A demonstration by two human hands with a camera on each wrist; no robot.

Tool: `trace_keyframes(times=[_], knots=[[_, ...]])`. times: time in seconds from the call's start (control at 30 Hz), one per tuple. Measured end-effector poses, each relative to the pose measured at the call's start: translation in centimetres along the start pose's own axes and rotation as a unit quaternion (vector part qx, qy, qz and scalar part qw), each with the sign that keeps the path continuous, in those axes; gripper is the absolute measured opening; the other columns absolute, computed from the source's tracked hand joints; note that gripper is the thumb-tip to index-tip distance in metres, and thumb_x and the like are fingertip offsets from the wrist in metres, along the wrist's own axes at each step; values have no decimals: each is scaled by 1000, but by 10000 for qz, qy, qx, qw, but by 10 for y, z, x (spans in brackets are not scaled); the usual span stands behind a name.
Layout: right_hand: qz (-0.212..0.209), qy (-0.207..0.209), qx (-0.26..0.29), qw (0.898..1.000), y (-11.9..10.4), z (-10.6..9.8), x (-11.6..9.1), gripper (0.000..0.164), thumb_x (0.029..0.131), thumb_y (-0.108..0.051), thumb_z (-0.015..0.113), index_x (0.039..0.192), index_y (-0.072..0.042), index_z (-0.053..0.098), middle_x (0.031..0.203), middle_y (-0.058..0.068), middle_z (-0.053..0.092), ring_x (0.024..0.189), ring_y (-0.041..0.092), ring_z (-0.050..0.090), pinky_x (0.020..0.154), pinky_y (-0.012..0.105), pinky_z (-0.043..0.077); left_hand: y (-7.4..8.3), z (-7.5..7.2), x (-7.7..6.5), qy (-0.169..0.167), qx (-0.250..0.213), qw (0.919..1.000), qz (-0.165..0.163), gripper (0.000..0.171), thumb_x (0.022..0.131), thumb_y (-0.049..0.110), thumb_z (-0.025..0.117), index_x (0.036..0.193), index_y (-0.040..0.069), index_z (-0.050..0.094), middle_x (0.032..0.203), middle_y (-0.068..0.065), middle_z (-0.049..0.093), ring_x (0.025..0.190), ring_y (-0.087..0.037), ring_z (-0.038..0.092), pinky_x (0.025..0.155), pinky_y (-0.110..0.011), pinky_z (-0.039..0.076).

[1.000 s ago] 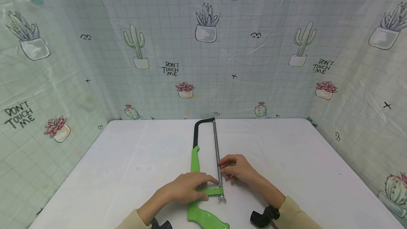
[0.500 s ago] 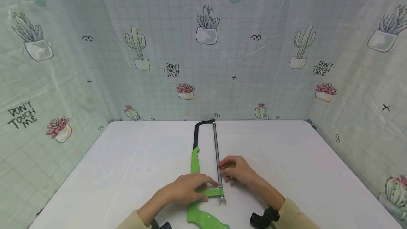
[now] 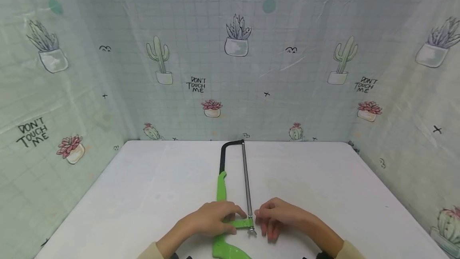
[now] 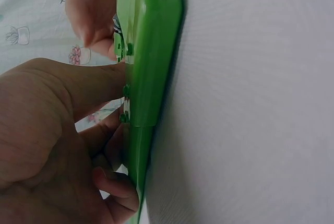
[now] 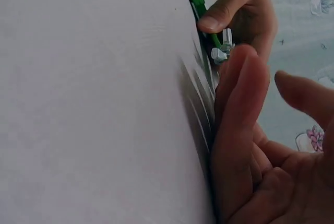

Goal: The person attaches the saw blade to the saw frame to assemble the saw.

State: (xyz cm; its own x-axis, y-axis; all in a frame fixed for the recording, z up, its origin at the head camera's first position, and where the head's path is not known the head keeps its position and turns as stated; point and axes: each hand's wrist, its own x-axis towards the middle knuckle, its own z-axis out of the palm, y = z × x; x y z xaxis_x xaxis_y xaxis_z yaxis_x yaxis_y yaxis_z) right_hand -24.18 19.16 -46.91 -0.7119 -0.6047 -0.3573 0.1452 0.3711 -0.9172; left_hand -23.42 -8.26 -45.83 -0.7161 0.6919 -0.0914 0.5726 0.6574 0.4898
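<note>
A hacksaw (image 3: 221, 187) with a green handle and a black front bow lies flat on the white table. My left hand (image 3: 212, 218) grips its green frame beside the short green crossbar (image 3: 242, 224); in the left wrist view, thumb and fingers bend round the green frame (image 4: 151, 67). The grey blade (image 3: 246, 183) runs along the right side. At its near end sits a silver wing nut (image 3: 252, 232), also visible as a wing nut (image 5: 221, 54) in the right wrist view. Just right of it, my right hand (image 3: 284, 216) holds nothing, fingers loosely bent and low over the table.
The white table (image 3: 172, 171) is bounded by a cloth backdrop (image 3: 201, 51) printed with cacti at the back and on both sides. Black wrist gear (image 3: 323, 255) shows by the right sleeve.
My right hand has left the blade and moved toward me, down beside the wing nut. The left hand keeps its grip on the hacksaw. The head view has tilted up slightly.
</note>
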Motion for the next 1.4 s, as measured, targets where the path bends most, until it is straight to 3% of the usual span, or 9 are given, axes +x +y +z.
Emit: trace_keyframes(times=[0.13, 0.3, 0.8, 1.4], knots=[[8, -811, 333, 9961, 3, 10, -8, 26, 100, -27, 64, 100, -2, 72, 74, 2, 73, 54, 5, 67, 52, 21, 54, -1, 1, -1, 2, -83, 10000, 14, 38, 90, 34, 78, 126, 39, 68, 100, 20, 60, 90, 3, 52, 76, -23, 44], [-180, -1209, 608, 9906, 4, 18, -10, 14, 97, -15, 66, 98, -2, 69, 72, 0, 73, 55, 3, 67, 53, 20, 55, -2, 6, 0, 25, -125, 9999, 24, 38, 90, 34, 78, 126, 38, 67, 104, 20, 62, 94, 4, 54, 81, -24, 48], [-161, -1189, 668, 9905, 6, 17, -8, 9, 98, -13, 63, 99, -5, 64, 71, 1, 73, 55, 3, 68, 53, 21, 55, -3, 3, 0, 5, -44, 10000, 64, 38, 91, 36, 77, 127, 40, 66, 101, 21, 61, 90, 4, 53, 79, -24, 46], [-262, -1095, 457, 9926, 7, 19, -7, 9, 95, -13, 68, 99, -5, 66, 70, 1, 73, 53, 3, 67, 52, 20, 54, -1, 2, -1, 32, -8, 10000, 39, 39, 90, 35, 78, 126, 39, 67, 105, 19, 63, 93, 3, 55, 79, -26, 48]])
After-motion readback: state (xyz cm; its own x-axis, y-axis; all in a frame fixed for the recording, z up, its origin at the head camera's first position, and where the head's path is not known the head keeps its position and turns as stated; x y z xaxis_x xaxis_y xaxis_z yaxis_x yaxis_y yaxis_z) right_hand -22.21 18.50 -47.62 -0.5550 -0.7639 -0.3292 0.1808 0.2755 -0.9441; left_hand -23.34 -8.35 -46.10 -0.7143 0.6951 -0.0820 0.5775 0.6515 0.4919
